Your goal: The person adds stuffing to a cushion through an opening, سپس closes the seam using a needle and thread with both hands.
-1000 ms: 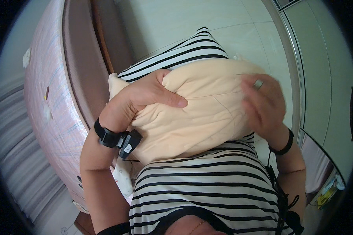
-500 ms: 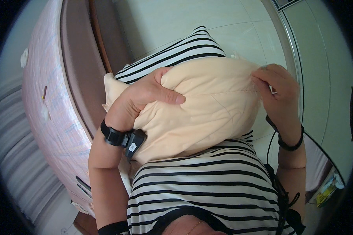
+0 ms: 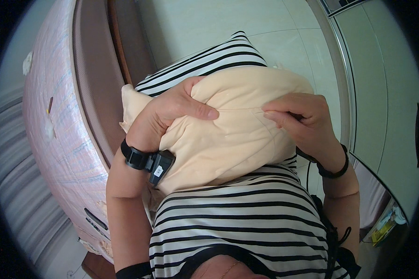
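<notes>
Cream cushion [image 3: 246, 139] is held over striped cloth [image 3: 209, 65], its fabric gripped by the left hand [image 3: 179, 104], thumb uppermost. In the right hand [image 3: 307, 118], fingertips closed, an apparent thin needle [image 3: 258, 112] is pinched near the seam [image 3: 237, 109]. Judged risk: left thumb pricked if the needle is driven leftward. Movement is bounded by bed [image 3: 63, 116] at left, wardrobe [image 3: 386, 69] at right; open floor [image 3: 279, 49] lies beyond.

Striped cloth [image 3: 237, 53] over the person's lap bears a puffy cream cushion [image 3: 233, 149], its far corner showing past it. On the bed [image 3: 63, 60], a thin brown stick [image 3: 50, 104] and white fluff [image 3: 48, 132] lie toward the left edge; a long dark object [image 3: 96, 219] lies nearer the right edge.
</notes>
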Tool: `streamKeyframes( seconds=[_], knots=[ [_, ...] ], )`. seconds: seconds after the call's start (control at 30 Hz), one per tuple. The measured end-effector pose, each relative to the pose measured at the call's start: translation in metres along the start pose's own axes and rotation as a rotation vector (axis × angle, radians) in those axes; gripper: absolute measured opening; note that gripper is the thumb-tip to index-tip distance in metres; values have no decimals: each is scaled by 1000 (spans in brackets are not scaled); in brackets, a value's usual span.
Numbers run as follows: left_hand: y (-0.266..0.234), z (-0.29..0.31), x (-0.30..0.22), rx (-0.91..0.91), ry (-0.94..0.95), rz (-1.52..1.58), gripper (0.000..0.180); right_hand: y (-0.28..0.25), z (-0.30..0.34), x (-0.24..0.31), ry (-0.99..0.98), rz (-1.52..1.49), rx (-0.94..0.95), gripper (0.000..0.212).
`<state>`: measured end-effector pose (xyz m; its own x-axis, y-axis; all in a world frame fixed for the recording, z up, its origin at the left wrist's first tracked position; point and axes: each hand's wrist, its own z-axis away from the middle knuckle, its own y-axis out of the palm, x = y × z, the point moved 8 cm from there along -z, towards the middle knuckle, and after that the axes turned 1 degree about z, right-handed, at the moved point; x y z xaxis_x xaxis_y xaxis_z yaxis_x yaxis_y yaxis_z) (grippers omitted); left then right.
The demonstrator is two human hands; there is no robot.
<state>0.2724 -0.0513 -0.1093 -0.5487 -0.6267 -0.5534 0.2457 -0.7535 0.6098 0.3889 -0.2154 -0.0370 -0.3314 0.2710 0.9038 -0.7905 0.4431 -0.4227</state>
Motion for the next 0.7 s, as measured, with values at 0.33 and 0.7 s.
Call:
streamKeyframes(
  seconds=[0.33,0.7],
  knots=[
    [1,-1,-2,20,20,22,66,10,-2,7,-179,268,7,6],
    [3,-1,-4,-2,5,27,67,1,-6,14,-268,204,-37,11]
  ],
)
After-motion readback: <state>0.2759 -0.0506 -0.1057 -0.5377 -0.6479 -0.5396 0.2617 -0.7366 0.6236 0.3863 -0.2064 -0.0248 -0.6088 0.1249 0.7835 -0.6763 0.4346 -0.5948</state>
